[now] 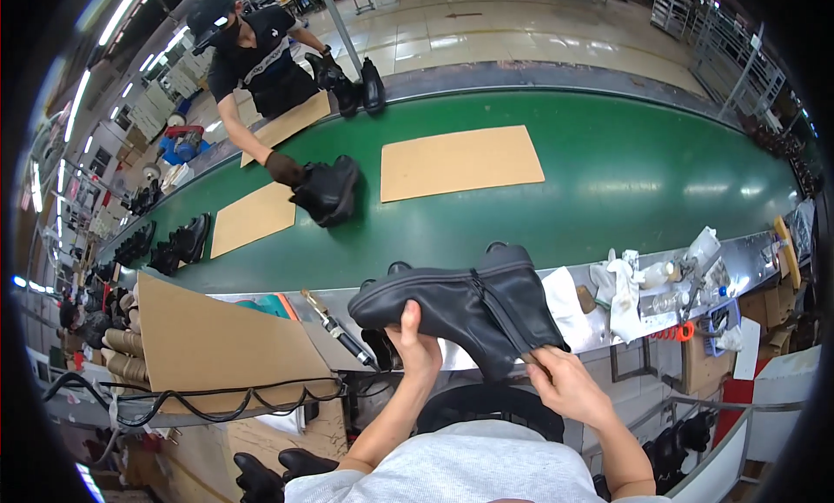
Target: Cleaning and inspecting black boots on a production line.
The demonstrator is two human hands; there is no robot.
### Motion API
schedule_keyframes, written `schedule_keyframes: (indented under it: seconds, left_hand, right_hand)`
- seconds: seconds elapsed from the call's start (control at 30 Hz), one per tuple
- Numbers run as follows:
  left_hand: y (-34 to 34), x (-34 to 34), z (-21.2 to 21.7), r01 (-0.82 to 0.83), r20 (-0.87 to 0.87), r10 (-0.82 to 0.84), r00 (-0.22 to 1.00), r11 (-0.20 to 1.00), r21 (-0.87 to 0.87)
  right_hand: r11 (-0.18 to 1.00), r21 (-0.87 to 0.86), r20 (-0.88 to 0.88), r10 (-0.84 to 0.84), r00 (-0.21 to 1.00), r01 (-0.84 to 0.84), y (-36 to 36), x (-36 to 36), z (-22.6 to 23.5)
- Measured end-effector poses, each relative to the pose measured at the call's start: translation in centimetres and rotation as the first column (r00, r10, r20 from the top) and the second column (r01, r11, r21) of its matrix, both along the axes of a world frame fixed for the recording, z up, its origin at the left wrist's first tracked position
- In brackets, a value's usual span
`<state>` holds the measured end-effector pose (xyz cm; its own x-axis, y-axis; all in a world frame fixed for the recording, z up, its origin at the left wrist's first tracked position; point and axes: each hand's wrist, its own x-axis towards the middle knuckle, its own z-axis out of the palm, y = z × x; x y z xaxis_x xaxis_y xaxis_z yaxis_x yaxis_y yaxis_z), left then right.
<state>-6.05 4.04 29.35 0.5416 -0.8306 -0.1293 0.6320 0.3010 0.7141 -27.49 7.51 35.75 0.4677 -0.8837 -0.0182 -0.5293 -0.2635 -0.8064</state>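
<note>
Head view, from the left: pairs of black boots (178, 242) stand in a row on the green belt (608, 182), beside three flat brown cardboard sheets; the nearest small sheet (254, 217) lies just past them, another (291, 125) sits under a co-worker's arm, and the largest sheet (460, 162) lies alone mid-belt. A co-worker's gloved hand (283, 168) presses on a black boot (328, 190) resting on the belt between those sheets. Nearer, a big plain cardboard panel (221, 342) leans over black cables at the left of the metal surface (747, 260), with a black-handled tool (340, 334) lying just right of it. The left hand (415, 342) has its grip closed under the sole of a black zip boot (460, 307), held tilted above the surface edge, toe pointing left. The right hand (566, 383) pinches the boot's ankle opening at its lower corner, fingers closed on the leather. At the right, white rags (621, 281), small clear bottles (665, 277) and red-handled scissors (678, 332) clutter the surface, with a white sheet (747, 347) hanging off its front edge.
</note>
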Motion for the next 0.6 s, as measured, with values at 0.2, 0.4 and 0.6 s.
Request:
schedule_keyframes:
  seconds: [0.2, 0.4, 0.6]
  left_hand:
    - [3.1, 0.7, -3.2, 0.156, -0.057, -0.157, 0.986, 0.988, -0.023]
    - [4.3, 8.6, -3.0, 0.857, -0.068, -0.899, 0.433, 0.434, -0.278]
    - [3.1, 5.3, -2.9, 0.819, -0.401, -0.91, 0.104, -0.15, 0.554]
  right_hand:
    - [0.936, -0.045, -0.563, 0.266, 0.783, -0.35, -1.1, 0.6, -2.7]
    - [0.9, -0.153, -0.344, 0.339, 0.876, -0.408, -0.5, -1.1, -4.6]
    - [0.627, 0.41, -0.502, 0.761, 0.41, -0.662, 2.5, -1.3, -3.8]
